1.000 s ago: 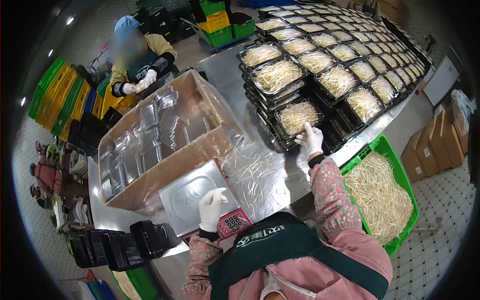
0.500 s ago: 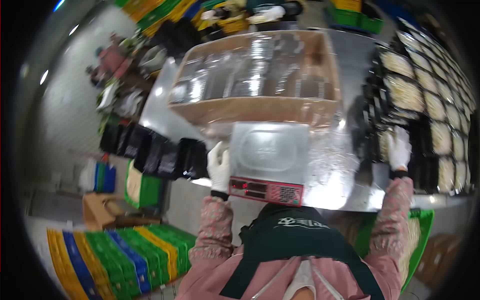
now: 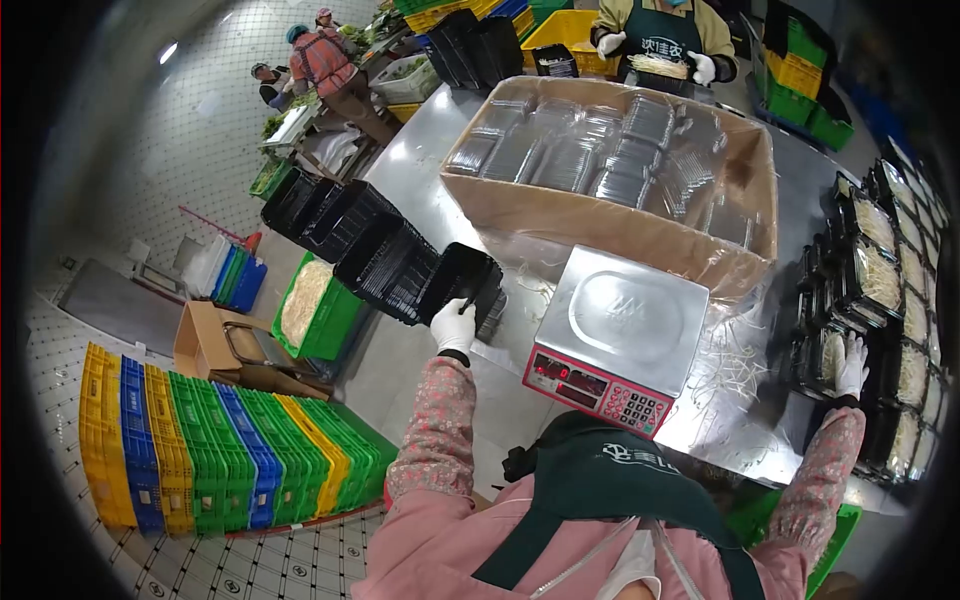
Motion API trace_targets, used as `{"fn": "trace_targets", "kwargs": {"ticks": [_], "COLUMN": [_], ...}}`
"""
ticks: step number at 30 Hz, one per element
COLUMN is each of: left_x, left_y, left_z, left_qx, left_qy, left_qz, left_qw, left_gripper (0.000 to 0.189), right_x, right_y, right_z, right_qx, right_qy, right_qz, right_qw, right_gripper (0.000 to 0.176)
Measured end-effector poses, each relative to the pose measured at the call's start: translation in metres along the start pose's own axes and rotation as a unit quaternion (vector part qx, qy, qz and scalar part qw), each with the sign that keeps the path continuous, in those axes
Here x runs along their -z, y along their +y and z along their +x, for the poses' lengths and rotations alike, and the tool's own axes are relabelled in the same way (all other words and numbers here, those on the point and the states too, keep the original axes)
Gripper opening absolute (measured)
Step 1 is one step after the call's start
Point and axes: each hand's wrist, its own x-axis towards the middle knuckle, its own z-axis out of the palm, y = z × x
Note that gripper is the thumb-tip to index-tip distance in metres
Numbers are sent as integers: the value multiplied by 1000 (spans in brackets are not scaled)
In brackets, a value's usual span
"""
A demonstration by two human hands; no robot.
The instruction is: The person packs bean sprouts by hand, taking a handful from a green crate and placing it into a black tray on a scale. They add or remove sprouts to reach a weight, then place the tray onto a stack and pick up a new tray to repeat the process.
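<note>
My left hand (image 3: 454, 326), in a white glove, pinches the near edge of a black tray (image 3: 462, 276) at the end of a row of stacked black trays (image 3: 385, 262). My right hand (image 3: 853, 366), also gloved, lies with its fingers stretched out on a filled tray (image 3: 828, 352) at the near left side of the stacked packs on the right. Between my hands sits a scale (image 3: 628, 310) with a bare metal plate and a red keypad panel (image 3: 598, 392). Pale strands (image 3: 735, 385) lie scattered on the metal table beside it.
A cardboard box (image 3: 610, 222) of clear plastic lids (image 3: 570, 160) stands beyond the scale. Across the table, a co-worker (image 3: 665, 40) holds a filled tray. Other people (image 3: 325, 70) work at the upper left. Coloured crates (image 3: 215, 450) line the lower left, near a green crate (image 3: 312, 305).
My left hand has moved from beside the scale to the black trays and closed on one. My right hand remains at the filled packs. The view has turned and shifted.
</note>
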Motion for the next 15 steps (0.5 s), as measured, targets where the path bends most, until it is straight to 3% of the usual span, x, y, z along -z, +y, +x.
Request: {"fn": "trace_targets", "kwargs": {"ticks": [2,4,6,7,8,9,10,12,14,15], "left_x": [17,32,41,47,48,44,38,-6,-31,-36], "left_y": [9,16,28,50,73,105,135,191,252,281], "left_z": [4,14,24,27,30,27,21,-4,-52,-85], "left_qx": [23,-5,-91,-95,-134,-118,-160,-216,-412,-449], "left_qy": [16,59,108,89,95,46,45,-82,-172,-262], "left_qz": [-19,-80,-149,-212,-198,-311,-301,-427,-311,-298], "left_qw": [999,995,979,969,966,942,939,874,839,801], "left_gripper": [23,23,25,27,25,24,18,15,28,25], "right_x": [1,48,62,71,86,94,91,72,57,55], "right_y": [7,-24,-16,-22,-32,-38,-41,-36,-29,-23], "right_z": [-5,-51,-70,-91,-114,-136,-154,-189,-237,-266], "right_qx": [-24,-71,-14,17,34,45,23,-24,-51,-74], "right_qy": [39,135,253,363,399,412,410,392,385,373], "right_qz": [38,71,114,132,172,214,235,247,298,302], "right_qw": [998,986,961,922,900,884,881,886,872,874], "right_gripper": [62,61,57,50,45,44,45,48,53,54]}}
